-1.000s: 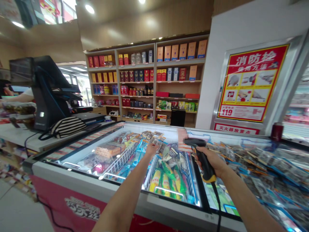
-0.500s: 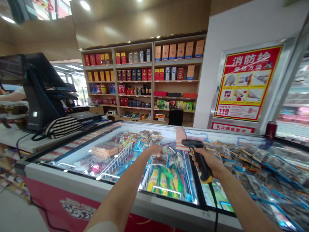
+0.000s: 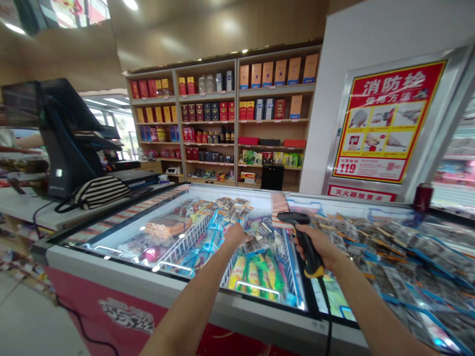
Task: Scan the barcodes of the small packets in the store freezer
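The left hand [image 3: 235,236] reaches over the freezer [image 3: 111,271], back uppermost, a digit stretched towards 3 o'clock over a dark flat packet [image 3: 258,244]. Its fingertips are too hidden and blurred for me to tell whether it grips that packet or only touches it. Half a second ago the hand was a smear of motion; a second ago it was up against the loose packets [image 3: 239,212], which now sit just beyond it at 12 o'clock. To my mind, attention has passed from that group to the single dark packet, which is the piece being handled.

Further out at 3 o'clock, the right hand [image 3: 321,242] wraps firmly around a black-and-yellow scanner [image 3: 309,253], much as in both earlier views; its nose points towards 9 o'clock and its cable drops towards 6. Having stayed so near, it seems ready for use on a packet.

From the left hand again, yellow-and-green packs [image 3: 254,272] lie at 5 o'clock and blue packs [image 3: 213,230] at 10. Well beyond the scanner, a heap of packets [image 3: 389,257] spreads at 3. Farthest away, shelves [image 3: 272,129] stand at 12 and a red poster [image 3: 389,123] at 2.
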The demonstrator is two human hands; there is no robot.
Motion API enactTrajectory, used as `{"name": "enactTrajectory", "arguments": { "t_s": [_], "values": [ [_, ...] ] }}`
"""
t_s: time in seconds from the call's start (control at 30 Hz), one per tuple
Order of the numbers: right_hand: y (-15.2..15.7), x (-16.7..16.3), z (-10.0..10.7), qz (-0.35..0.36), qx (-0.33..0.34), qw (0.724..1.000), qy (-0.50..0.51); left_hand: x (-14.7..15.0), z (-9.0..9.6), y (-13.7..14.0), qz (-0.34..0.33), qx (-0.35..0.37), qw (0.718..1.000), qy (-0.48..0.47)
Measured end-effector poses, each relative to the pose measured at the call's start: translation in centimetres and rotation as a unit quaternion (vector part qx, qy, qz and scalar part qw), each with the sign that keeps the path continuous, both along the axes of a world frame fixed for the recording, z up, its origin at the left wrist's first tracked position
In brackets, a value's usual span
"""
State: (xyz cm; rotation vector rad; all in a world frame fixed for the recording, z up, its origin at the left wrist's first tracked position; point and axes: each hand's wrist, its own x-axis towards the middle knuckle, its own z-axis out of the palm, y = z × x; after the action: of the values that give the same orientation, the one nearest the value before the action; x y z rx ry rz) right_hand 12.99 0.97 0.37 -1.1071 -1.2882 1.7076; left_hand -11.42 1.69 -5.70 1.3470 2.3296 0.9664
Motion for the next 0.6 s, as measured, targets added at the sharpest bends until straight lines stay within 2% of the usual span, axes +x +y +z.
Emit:
{"name": "enactTrajectory", "arguments": {
  "t_s": [0.13,0.3,0.47,0.6],
  "values": [
    [-0.3,-0.1,-0.2,0.014,0.007,1.000,0.007,-0.4,-0.8,1.6,0.036,0.073,0.987,-0.139],
    [-1.1,-0.2,-0.4,0.041,0.003,0.999,0.010,-1.7,-0.1,2.7,0.049,0.182,0.939,-0.287],
    [-2.5,-1.3,-0.7,0.055,0.000,0.998,-0.018,-2.7,1.7,4.0,0.074,0.286,0.890,-0.349],
    [-3.3,-1.8,-0.8,0.062,0.012,0.998,-0.024,-2.5,2.5,4.7,0.073,0.336,0.864,-0.367]
  ]
}}
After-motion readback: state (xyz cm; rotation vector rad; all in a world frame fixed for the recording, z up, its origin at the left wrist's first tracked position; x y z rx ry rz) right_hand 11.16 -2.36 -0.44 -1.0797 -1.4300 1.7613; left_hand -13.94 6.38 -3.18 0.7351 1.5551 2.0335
